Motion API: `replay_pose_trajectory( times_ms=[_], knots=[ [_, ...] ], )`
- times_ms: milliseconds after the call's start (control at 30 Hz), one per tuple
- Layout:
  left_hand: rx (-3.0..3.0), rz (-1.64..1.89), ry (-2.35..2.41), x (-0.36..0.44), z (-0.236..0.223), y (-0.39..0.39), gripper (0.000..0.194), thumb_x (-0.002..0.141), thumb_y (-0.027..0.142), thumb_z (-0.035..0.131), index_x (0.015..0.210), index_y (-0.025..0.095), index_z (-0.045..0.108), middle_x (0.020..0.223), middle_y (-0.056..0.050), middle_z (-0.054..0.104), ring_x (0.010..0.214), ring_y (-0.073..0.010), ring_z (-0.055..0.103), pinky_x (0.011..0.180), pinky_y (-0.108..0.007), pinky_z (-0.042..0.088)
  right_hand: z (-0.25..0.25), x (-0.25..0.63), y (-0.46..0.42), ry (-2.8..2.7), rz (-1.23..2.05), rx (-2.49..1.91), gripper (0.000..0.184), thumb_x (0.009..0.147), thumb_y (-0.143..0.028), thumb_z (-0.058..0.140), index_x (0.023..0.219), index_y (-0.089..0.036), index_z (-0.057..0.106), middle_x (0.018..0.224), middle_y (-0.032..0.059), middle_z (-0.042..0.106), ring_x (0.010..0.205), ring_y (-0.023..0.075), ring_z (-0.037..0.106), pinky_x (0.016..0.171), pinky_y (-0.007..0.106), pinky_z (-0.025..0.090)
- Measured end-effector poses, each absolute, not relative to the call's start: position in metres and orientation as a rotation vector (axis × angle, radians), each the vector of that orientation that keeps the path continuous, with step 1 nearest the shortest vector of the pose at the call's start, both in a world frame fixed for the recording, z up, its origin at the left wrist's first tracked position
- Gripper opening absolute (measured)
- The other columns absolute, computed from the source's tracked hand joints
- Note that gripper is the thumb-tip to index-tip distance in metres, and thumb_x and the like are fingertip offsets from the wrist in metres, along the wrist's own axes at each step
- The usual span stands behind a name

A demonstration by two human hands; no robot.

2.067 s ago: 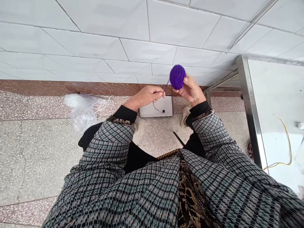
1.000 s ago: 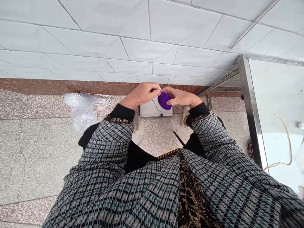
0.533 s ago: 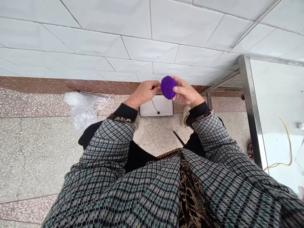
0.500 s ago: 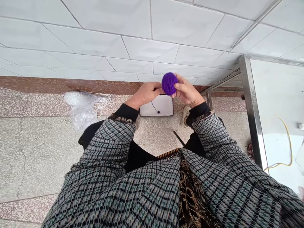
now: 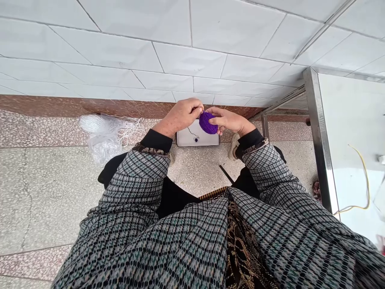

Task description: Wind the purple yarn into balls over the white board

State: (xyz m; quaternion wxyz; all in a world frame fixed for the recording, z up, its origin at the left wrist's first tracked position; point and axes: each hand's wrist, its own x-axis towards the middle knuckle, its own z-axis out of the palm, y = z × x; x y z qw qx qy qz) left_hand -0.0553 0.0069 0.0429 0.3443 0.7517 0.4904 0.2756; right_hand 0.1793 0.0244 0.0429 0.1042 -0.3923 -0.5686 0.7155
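A purple ball of yarn is held in my right hand, its fingers wrapped round the right side. My left hand is closed in a pinch at the ball's upper left, on a strand of yarn that is mostly hidden by the fingers. Below the hands a shallow white box with a dark edge rests on the floor. In it lies a small dark wad of yarn, from which a thin dark strand runs up toward my left hand.
On the floor to the left, a clear plastic bag lies by white cord. A white tiled wall rises ahead. At the right stands a metal-framed table with a yellow cable on it. A dark stick lies between my feet.
The yarn ball has turned and come lower and slightly left in my right hand. My left hand has risen to its upper left. The small wad in the box has shifted slightly left.
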Motion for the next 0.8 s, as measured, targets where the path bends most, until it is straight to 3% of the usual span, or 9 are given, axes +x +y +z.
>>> replay_pose_trajectory(
  times_ms=[200, 367, 533, 700, 800],
  knots=[
    [1.896, 0.751, 1.337, -0.055, 0.039, 0.009, 0.019, 0.102, 0.025, 0.058, 0.083, 0.021, 0.06, 0.08, -0.002, 0.064, 0.084, -0.0202, 0.06, 0.085, -0.033, 0.05, 0.032, 0.184, 0.029, -1.478, 2.184, -0.819, 0.062, 0.082, -0.042, 0.095, 0.124, -0.022, 0.055, 0.092, -0.0035, 0.067, 0.066, 0.01, 0.062, 0.059, 0.021, 0.054],
    [1.827, 0.736, 1.282, -0.051, 0.033, 0.009, 0.024, 0.103, 0.034, 0.061, 0.082, 0.022, 0.066, 0.078, -0.001, 0.067, 0.081, -0.0214, 0.059, 0.079, -0.034, 0.05, 0.035, 0.184, 0.024, -1.431, 2.124, -0.729, 0.074, 0.077, -0.056, 0.101, 0.125, -0.023, 0.056, 0.09, -0.0041, 0.064, 0.063, 0.0092, 0.058, 0.057, 0.021, 0.052],
    [1.893, 0.654, 1.15, -0.04, 0.031, 0.004, 0.02, 0.099, 0.03, 0.062, 0.083, 0.022, 0.07, 0.079, -0.002, 0.07, 0.084, -0.022, 0.066, 0.084, -0.034, 0.051, 0.04, 0.181, 0.03, -1.332, 1.777, -1.041, 0.072, 0.093, -0.066, 0.089, 0.14, -0.026, 0.053, 0.098, -0.0008, 0.065, 0.071, 0.0133, 0.064, 0.06, 0.023, 0.056],
    [2.017, 0.576, 1.063, -0.044, 0.043, -0.002, 0.018, 0.096, 0.025, 0.061, 0.083, 0.02, 0.072, 0.083, -0.003, 0.073, 0.081, -0.0192, 0.066, 0.086, -0.033, 0.052, 0.025, 0.18, 0.042, -1.586, 1.538, -1.292, 0.061, 0.094, -0.042, 0.087, 0.141, -0.022, 0.055, 0.111, 0.0064, 0.071, 0.09, 0.0203, 0.07, 0.069, 0.028, 0.062],
    [2.012, 0.669, 1.155, -0.053, 0.049, 0.0, 0.019, 0.098, 0.025, 0.059, 0.088, 0.018, 0.074, 0.088, -0.005, 0.073, 0.084, -0.0197, 0.065, 0.088, -0.034, 0.052, 0.029, 0.18, 0.037, -1.779, 1.562, -1.375, 0.049, 0.089, -0.025, 0.084, 0.131, -0.019, 0.058, 0.1, 0.0042, 0.07, 0.08, 0.0181, 0.064, 0.064, 0.027, 0.058]
  ],
)
